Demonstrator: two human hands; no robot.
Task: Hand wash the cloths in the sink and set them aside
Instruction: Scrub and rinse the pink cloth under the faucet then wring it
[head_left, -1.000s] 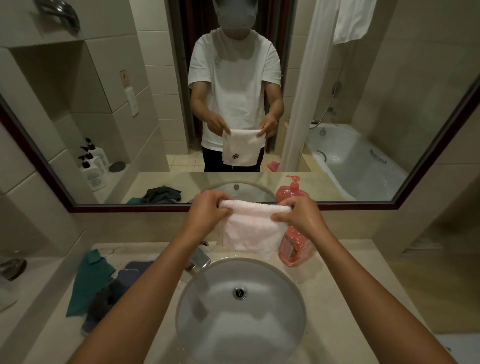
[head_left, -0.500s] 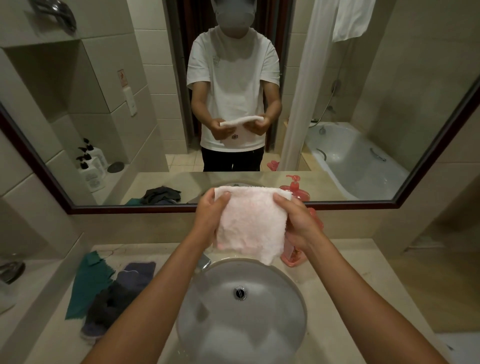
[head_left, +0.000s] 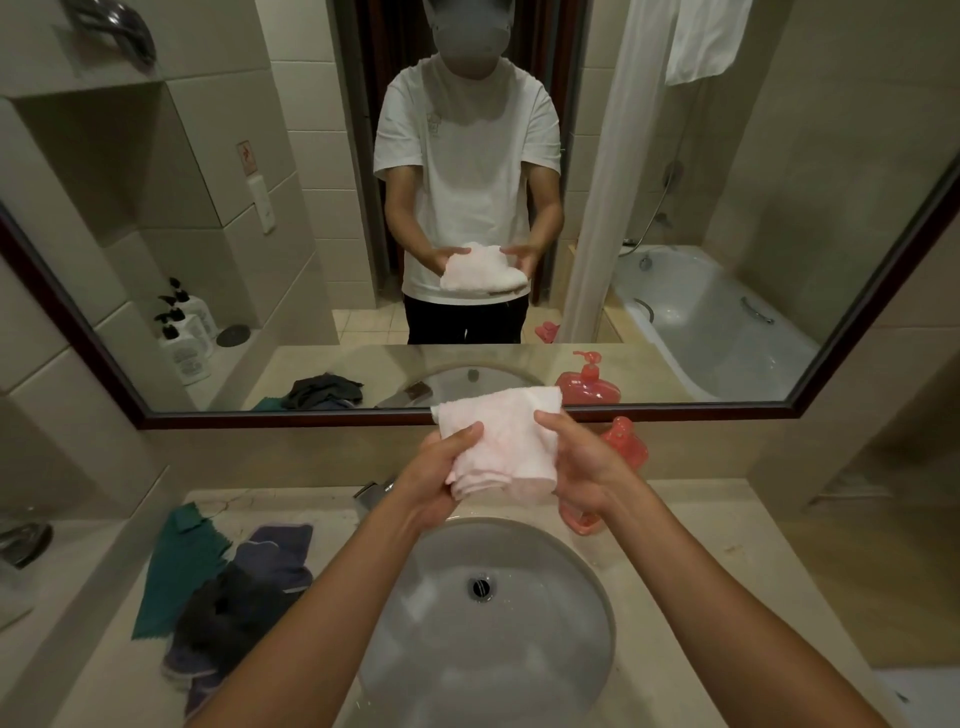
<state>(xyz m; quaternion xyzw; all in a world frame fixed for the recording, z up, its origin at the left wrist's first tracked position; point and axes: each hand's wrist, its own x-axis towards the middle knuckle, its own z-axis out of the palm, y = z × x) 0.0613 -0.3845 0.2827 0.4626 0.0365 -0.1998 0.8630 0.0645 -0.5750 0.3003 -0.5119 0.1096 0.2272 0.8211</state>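
Both hands' grips, left hand (head_left: 439, 475) and right hand (head_left: 582, 467), clasp the folded pink cloth (head_left: 498, 441), upright above the sink (head_left: 519, 644).

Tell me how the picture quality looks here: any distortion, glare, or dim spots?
Head view: strong wide-angle bending, so the mirror frame bows and slants at both sides. Lighting is dim and warm, with the left countertop shadowed. Soft reflections gleam inside the sink. The pink cloth, held in the left hand and right hand, is slightly soft.
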